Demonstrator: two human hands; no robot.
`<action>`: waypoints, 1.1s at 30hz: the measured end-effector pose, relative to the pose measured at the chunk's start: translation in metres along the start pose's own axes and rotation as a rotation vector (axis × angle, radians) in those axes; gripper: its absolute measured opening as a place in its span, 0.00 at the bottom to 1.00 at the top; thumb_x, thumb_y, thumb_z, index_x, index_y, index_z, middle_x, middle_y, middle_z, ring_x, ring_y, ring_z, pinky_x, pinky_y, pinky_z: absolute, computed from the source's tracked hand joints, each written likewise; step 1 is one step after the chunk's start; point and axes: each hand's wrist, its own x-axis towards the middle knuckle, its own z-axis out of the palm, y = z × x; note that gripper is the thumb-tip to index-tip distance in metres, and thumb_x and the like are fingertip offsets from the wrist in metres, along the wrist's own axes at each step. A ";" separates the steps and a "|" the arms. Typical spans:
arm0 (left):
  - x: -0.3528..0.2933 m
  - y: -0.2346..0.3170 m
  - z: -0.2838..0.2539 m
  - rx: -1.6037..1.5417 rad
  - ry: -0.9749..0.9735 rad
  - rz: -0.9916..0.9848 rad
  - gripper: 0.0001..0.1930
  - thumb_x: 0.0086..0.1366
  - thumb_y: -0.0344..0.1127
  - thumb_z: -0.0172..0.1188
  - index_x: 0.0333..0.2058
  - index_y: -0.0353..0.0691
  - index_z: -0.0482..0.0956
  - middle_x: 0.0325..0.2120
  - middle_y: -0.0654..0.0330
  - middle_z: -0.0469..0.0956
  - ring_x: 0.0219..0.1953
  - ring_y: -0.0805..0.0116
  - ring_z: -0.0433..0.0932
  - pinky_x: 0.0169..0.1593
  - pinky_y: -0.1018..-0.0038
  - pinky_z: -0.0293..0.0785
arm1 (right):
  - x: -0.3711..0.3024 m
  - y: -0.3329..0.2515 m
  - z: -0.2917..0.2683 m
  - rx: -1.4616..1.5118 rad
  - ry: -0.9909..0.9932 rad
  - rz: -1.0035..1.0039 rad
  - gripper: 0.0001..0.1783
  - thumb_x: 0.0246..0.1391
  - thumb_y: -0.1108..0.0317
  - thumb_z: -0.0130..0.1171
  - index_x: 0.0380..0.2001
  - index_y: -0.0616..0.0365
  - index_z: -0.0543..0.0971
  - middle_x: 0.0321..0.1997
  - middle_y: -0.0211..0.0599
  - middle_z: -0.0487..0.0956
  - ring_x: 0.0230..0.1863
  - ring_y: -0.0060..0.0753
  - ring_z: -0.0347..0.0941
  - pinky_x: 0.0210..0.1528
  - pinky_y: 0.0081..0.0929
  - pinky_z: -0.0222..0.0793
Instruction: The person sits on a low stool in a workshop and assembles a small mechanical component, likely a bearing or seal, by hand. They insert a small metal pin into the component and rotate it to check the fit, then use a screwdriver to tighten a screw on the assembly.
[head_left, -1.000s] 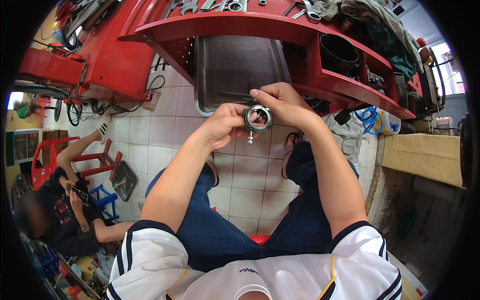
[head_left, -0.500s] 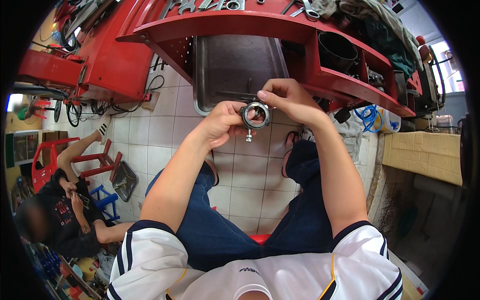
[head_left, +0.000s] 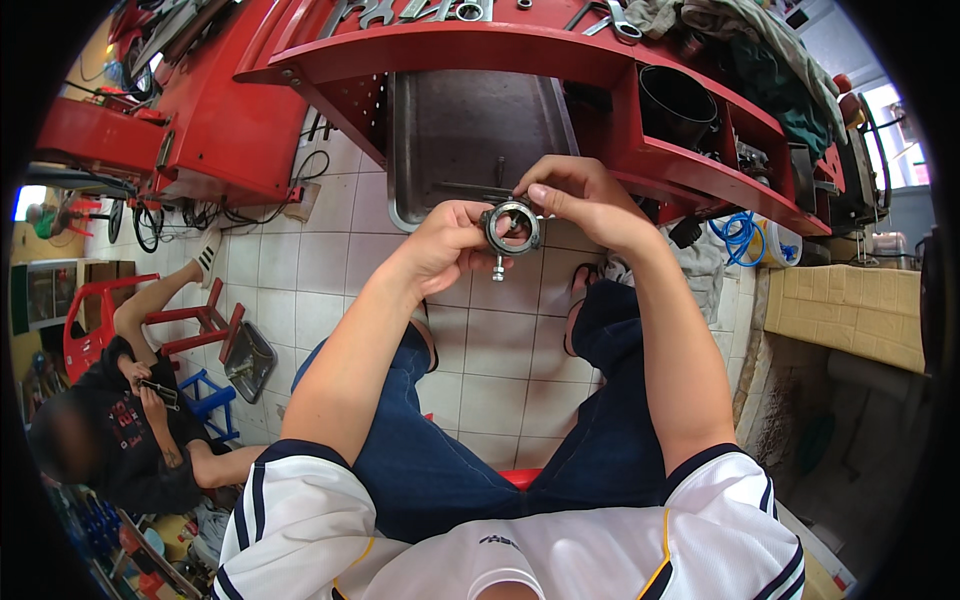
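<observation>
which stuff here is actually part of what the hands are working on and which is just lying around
In hand: metal ring part with a bolt hanging below, held by left hand and right hand; grey metal tray just beyond.

Lying about: wrenches on red cart, blue hose, rags, black tub.

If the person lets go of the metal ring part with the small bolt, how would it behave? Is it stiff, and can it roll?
The metal ring part looks rigid: it keeps its round shape between the left hand and right hand. It is probably rather heavy for its size, being solid metal. Its round body could roll on the tiled floor, though the protruding bolt would likely stop it soon.
</observation>
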 end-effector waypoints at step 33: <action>-0.036 -0.014 0.024 -0.168 0.366 0.302 0.09 0.70 0.31 0.58 0.44 0.34 0.80 0.38 0.53 0.83 0.37 0.66 0.84 0.42 0.74 0.83 | 0.009 0.038 -0.002 -0.542 0.426 0.053 0.16 0.58 0.58 0.60 0.39 0.62 0.83 0.36 0.50 0.84 0.40 0.50 0.81 0.45 0.38 0.74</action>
